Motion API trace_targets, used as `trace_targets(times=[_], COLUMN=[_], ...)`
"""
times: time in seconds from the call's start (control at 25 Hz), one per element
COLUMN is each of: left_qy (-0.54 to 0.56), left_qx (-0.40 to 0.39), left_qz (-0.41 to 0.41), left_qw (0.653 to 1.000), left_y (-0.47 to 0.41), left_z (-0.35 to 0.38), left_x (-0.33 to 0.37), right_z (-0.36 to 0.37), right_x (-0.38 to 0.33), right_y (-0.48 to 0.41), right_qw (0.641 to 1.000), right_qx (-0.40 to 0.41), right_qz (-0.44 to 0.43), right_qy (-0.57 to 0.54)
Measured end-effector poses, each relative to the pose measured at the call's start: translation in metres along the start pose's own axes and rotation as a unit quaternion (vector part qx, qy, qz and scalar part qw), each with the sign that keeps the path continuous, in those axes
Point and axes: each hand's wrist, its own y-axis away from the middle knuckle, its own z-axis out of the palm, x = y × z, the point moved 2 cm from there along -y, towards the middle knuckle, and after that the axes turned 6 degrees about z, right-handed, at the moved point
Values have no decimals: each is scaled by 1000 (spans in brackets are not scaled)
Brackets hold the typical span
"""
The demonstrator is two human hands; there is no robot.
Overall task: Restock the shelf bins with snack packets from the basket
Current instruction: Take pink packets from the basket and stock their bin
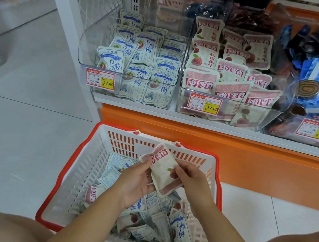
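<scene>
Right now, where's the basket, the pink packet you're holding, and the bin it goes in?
basket point(66, 171), head view, left red rim.
pink packet point(162, 171), head view, its white middle.
pink-packet bin point(235, 111), head view, clear front wall.

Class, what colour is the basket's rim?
Red, on the basket rim; head view shows it best.

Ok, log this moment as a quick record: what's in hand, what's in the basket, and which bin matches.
held: pink packet, gripped by left hand and right hand, above the basket
basket: red-rimmed basket on the floor, holding mixed blue-white and pink loose packets
matching bin: middle bin, pink packets, tag 17.60
other bin: left bin, blue-white packets, tag 17.80
placed yet: no
</scene>
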Motion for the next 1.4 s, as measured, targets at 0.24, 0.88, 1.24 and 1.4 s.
trace_targets(times=[0.24, 0.88, 1.24, 1.4], left_qy=[-49, -309, -766, -850], left_qx=[27, -68, -92, -157], left_qz=[13, 176, 452, 366], left_qw=[998, 932, 448, 344], left_y=[1, 21, -44, -102], left_z=[4, 85, 223, 266], left_x=[1, 84, 192, 193], right_z=[5, -40, -167, -177], right_x=[-3, -115, -293, -327], right_y=[9, 21, -37, -111], right_qw=[977, 990, 903, 797], right_qx=[120, -38, 294, 314], right_qz=[-131, -87, -201, -210], right_qy=[116, 104, 241, 471])
